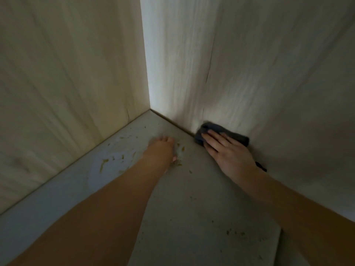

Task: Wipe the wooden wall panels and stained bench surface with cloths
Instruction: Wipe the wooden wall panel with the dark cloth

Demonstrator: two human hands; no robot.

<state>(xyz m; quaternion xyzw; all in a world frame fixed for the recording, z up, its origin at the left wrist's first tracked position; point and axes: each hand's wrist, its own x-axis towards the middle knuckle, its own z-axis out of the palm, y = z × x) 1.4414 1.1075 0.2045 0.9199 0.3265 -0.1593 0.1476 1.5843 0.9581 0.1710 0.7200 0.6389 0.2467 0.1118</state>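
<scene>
Pale wooden wall panels meet in a corner: a left panel (67,77) and a right panel (269,70). Below them lies the grey bench surface (184,198), spotted with yellow-brown stains (104,162). My right hand (228,152) lies flat with straight fingers on a dark grey cloth (221,131), pressing it against the foot of the right panel. My left hand (162,148) rests on the bench among the stains, blurred; its fingers are hard to make out and no cloth shows under it.
A dark crack (209,68) runs down the right panel above the cloth. The bench's front edge (279,244) drops off at the lower right. More small stains (234,232) dot the bench near that edge.
</scene>
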